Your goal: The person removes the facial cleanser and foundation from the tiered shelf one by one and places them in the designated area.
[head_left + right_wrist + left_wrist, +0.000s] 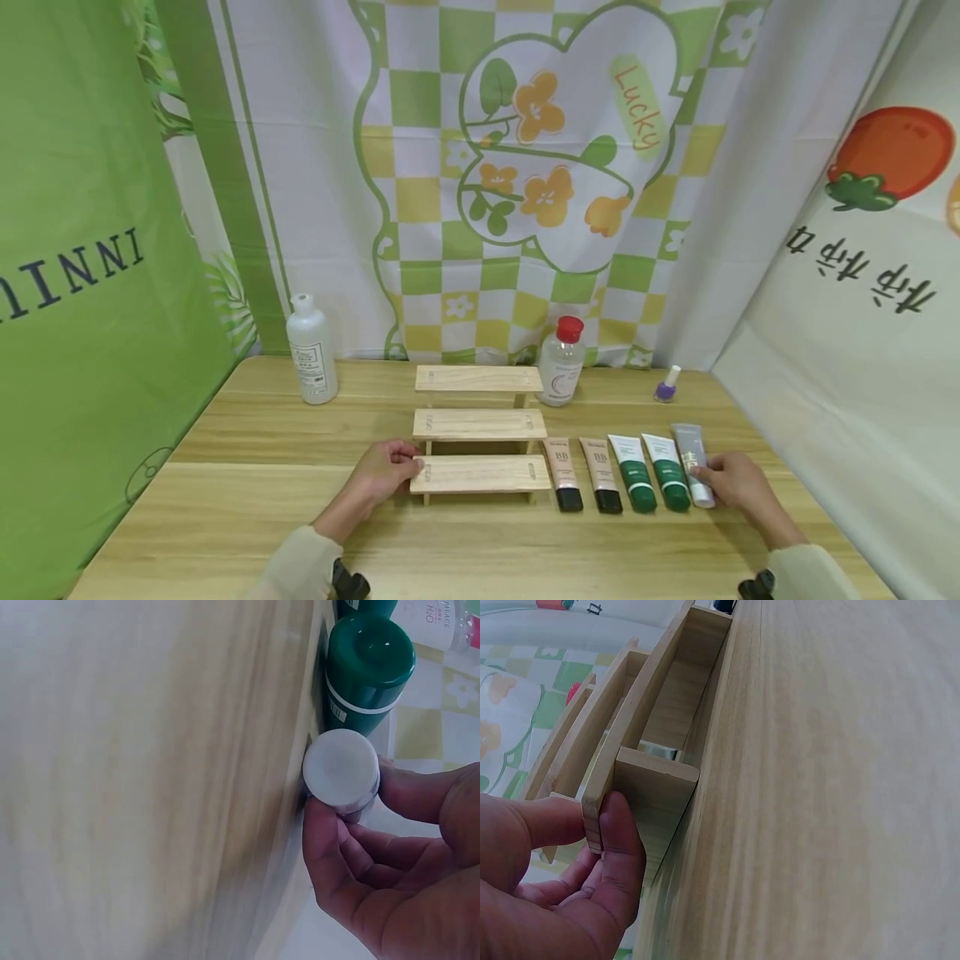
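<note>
My left hand pinches the left end of the lowest board of a three-step wooden display rack. In the left wrist view, the thumb lies on the board's upper face and the index finger curls beneath it. Over on the right, my right hand pinches a grey tube near its white cap. That tube lies at the right end of a row on the table. Beside it are two white-and-green tubes, then two beige BB cream tubes near the rack.
A white bottle stands at the table's back left. Behind the rack's right end is a clear bottle with a red cap. A purple nail polish bottle stands back right. Printed curtains surround the wooden table.
</note>
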### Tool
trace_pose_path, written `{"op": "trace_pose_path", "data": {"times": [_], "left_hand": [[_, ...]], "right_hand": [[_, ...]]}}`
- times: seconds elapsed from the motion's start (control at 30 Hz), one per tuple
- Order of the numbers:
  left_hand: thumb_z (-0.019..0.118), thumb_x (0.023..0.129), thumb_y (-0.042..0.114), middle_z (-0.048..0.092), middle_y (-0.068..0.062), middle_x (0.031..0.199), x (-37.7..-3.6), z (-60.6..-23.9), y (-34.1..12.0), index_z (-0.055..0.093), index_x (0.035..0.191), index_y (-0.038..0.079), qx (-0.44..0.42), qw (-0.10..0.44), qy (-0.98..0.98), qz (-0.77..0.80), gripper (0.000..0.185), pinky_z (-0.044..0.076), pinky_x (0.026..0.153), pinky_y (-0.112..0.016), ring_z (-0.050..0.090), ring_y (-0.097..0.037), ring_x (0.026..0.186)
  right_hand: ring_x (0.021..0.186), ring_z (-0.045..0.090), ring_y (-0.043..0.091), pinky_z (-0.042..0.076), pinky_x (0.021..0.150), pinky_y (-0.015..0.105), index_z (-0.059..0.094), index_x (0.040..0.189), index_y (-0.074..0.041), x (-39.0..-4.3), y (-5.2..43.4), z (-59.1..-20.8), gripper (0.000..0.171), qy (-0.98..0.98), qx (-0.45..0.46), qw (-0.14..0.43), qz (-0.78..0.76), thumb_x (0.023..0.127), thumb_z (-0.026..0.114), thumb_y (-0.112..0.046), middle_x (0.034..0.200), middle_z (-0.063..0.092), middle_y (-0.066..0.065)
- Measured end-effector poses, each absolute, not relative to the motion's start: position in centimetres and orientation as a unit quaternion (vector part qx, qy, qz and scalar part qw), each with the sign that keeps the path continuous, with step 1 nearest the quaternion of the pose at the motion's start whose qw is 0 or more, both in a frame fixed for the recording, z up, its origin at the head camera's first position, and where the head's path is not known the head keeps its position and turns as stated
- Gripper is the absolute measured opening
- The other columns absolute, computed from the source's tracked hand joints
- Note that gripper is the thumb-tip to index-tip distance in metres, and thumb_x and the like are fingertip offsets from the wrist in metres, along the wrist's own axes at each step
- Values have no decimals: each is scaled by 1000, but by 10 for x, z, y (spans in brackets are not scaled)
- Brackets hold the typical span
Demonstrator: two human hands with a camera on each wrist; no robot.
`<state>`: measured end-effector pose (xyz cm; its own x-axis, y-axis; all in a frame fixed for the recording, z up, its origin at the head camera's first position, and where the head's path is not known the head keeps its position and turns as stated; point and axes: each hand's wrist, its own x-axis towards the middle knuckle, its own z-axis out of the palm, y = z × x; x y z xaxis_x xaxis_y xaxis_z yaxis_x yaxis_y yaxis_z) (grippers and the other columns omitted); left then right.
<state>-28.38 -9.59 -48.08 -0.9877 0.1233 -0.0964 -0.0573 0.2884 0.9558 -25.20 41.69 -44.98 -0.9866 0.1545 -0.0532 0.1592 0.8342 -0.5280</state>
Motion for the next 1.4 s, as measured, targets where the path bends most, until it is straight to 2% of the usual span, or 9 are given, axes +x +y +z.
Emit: {"op": "trace_pose_path", "data": {"times": [0.37, 0.53, 0.63, 0.87, 1.1, 1.4], "left_hand": [[66, 82, 11, 61, -8, 84, -282, -480, -96, 60, 99, -2, 17, 76, 799, 597, 22, 48, 62, -30, 56, -16, 72], [65, 82, 10, 61, -8, 85, -283, -481, -96, 59, 99, -3, 20, 80, 795, 601, 22, 49, 63, -29, 57, -16, 73], [65, 82, 10, 61, -9, 85, -284, -481, -96, 59, 100, -3, 21, 81, 794, 602, 23, 49, 63, -29, 57, -16, 74], [65, 82, 10, 60, -9, 84, -282, -479, -96, 59, 99, -3, 15, 80, 797, 599, 22, 49, 62, -30, 56, -16, 73], [66, 82, 10, 60, -9, 84, -281, -480, -96, 58, 99, -3, 17, 80, 794, 603, 23, 49, 62, -30, 56, -16, 72], [65, 82, 10, 60, -9, 85, -284, -482, -96, 58, 100, -4, 21, 85, 791, 606, 24, 49, 62, -29, 57, -16, 73]], "right_hand": [[64, 52, 17, 41, 57, 31, 62, 99, 13, -252, 416, -451, 40, 971, 69, -2, -228, 84, 59, -24, 76, 63, 13], [74, 57, 26, 45, 65, 39, 63, 98, 12, -253, 419, -451, 41, 976, 69, 1, -207, 84, 59, -26, 88, 64, 24], [76, 57, 29, 45, 68, 43, 64, 97, 12, -253, 420, -452, 40, 978, 66, -3, -200, 84, 59, -26, 90, 63, 26], [68, 55, 22, 44, 60, 36, 63, 97, 12, -252, 421, -453, 40, 976, 72, -1, -206, 83, 58, -25, 83, 65, 21], [69, 56, 22, 45, 60, 35, 62, 98, 14, -252, 419, -451, 42, 973, 83, 11, -214, 84, 58, -26, 83, 64, 22], [66, 54, 20, 43, 58, 32, 62, 95, 14, -250, 415, -444, 43, 972, 94, 17, -215, 85, 56, -27, 77, 63, 17]]}}
